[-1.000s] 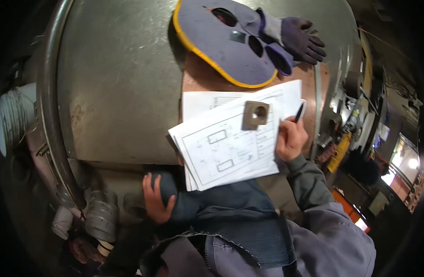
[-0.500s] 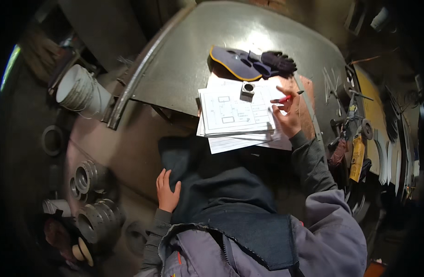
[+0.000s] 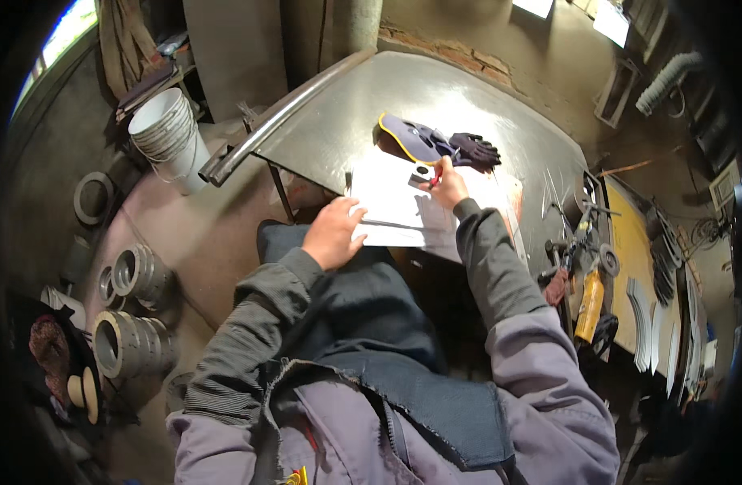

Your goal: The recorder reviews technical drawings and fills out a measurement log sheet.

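Note:
A stack of white drawing sheets [image 3: 391, 206] lies at the near edge of the metal table, washed out by bright light. My left hand [image 3: 333, 232] rests at the stack's left near corner, fingers stretched and slightly apart. Over the upper right part of the sheets, my right hand [image 3: 449, 187] grips a red pen [image 3: 435, 179]. Right beside its fingertips stands a small square metal tube piece [image 3: 420, 175] with a dark round opening. Beyond the sheets lie a grey welding mask [image 3: 407, 136] with a yellow edge and a dark work glove [image 3: 474, 149].
The metal table [image 3: 346, 105] has a pipe [image 3: 282, 121] along its left edge. White stacked buckets [image 3: 165, 133] stand left of it. Flanged metal rings [image 3: 132, 343] sit on the floor at left. On the right lie an angle grinder [image 3: 590, 303] and curved metal strips [image 3: 641, 319].
My left hand has come up from my thigh to the sheets. My right hand has moved left with the pen, to the tube piece. The view has tilted upward.

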The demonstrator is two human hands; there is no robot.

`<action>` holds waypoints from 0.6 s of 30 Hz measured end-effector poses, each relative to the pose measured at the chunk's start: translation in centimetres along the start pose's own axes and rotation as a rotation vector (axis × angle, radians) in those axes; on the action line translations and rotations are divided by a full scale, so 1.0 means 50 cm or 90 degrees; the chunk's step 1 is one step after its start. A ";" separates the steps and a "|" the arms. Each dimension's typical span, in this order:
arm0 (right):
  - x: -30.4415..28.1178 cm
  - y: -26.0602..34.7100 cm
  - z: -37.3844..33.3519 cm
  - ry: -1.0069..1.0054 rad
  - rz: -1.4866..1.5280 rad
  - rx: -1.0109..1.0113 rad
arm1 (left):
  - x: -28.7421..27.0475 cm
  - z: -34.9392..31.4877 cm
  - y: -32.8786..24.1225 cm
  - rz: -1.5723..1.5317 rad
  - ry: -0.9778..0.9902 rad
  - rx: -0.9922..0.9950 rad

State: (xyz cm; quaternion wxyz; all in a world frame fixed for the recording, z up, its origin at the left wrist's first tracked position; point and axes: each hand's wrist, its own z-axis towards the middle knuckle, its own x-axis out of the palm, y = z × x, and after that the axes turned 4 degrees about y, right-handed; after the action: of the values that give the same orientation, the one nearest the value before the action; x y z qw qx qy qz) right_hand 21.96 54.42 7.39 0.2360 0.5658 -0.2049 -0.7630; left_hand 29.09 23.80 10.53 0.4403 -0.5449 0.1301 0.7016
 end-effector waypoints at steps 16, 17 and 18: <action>-0.099 -0.012 -0.140 -0.075 0.500 0.234 | 0.044 0.136 0.052 0.046 0.126 0.100; -0.102 0.003 -0.141 -0.062 0.618 0.293 | 0.051 0.142 0.056 0.035 0.133 0.106; -0.099 0.008 -0.141 -0.050 0.589 0.276 | 0.052 0.143 0.063 0.026 0.129 0.123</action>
State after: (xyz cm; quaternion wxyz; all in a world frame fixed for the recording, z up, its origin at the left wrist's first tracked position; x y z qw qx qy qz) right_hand 30.03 56.71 9.45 0.4184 0.4227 -0.5960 -0.5395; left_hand 22.00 27.96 9.97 0.4608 -0.5653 0.2519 0.6361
